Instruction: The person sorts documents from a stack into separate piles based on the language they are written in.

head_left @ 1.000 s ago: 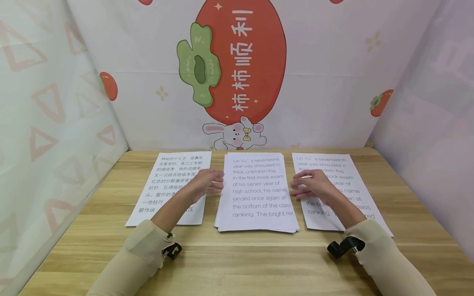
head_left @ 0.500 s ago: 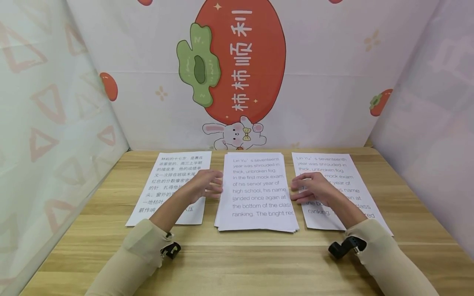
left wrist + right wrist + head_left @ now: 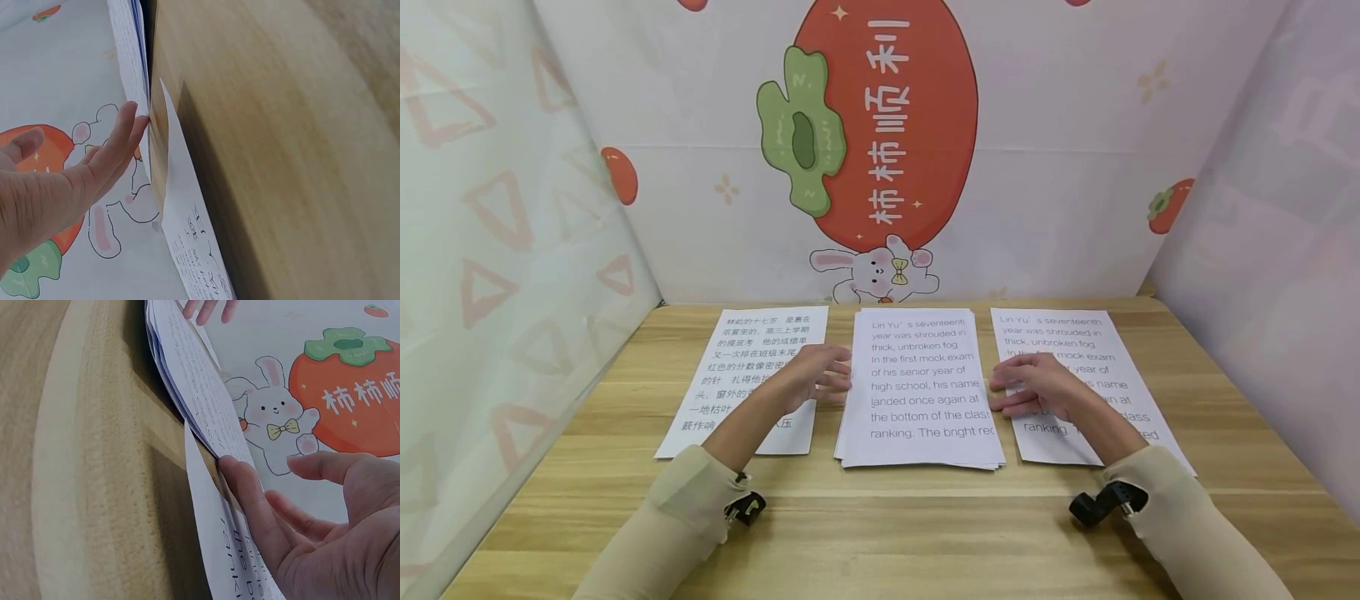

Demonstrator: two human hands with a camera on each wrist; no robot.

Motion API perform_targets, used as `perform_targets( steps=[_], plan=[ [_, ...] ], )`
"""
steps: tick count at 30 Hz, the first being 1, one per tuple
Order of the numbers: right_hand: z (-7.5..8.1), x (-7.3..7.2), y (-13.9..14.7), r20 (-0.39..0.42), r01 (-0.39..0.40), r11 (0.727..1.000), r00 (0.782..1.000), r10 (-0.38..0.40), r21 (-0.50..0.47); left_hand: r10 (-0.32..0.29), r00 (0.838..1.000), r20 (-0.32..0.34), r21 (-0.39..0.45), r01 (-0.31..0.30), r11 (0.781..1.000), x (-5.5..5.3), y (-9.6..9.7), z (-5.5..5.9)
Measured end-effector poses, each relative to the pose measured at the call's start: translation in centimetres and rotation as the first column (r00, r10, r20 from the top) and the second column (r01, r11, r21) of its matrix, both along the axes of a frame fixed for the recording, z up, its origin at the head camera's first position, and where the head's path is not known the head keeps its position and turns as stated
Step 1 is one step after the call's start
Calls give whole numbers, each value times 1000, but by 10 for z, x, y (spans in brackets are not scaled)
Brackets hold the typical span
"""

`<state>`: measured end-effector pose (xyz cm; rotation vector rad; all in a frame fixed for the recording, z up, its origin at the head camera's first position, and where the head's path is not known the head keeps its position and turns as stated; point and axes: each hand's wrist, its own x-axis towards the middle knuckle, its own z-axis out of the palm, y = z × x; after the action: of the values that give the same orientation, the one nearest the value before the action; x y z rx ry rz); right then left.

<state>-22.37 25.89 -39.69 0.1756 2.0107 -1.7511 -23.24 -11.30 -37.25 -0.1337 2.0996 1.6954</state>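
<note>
A stack of printed paper sheets lies in the middle of the table, English text on top, its lower sheets slightly fanned out. My left hand is at the stack's left edge, fingers loosely extended; the left wrist view shows the fingertips right at that edge. On the other side my right hand has its fingertips at the stack's right edge, thumb raised, over part of the right sheet. Under the left hand and forearm lies a sheet with Chinese text. The right sheet carries English text and is partly hidden by the right hand.
The wooden table extends in front of the papers. A white backdrop with a persimmon and a rabbit stands behind it, and side panels rise left and right. Black straps sit on both wrists.
The right hand has shifted very slightly down and to the right beside the stack. The left hand stays nearly still, and the papers have not visibly moved.
</note>
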Motion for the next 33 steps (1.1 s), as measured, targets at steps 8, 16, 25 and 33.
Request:
perform_targets(
  steps=[8,16,25,33],
  plan=[
    [1,3,1,22,-2,999,1000,3,-35,-7,1000,-3,6,7,1000,-1,1,-1],
    [2,5,2,60,23,998,998,-20,-59,-5,1000,3,14,5,1000,-1,0,-1],
    [0,4,5,68,25,992,998,-17,-121,20,1000,14,33,-20,999,-2,1,0],
    [-1,3,1,48,-2,991,999,8,-132,67,997,37,68,-70,995,-2,1,-1]
  ],
)
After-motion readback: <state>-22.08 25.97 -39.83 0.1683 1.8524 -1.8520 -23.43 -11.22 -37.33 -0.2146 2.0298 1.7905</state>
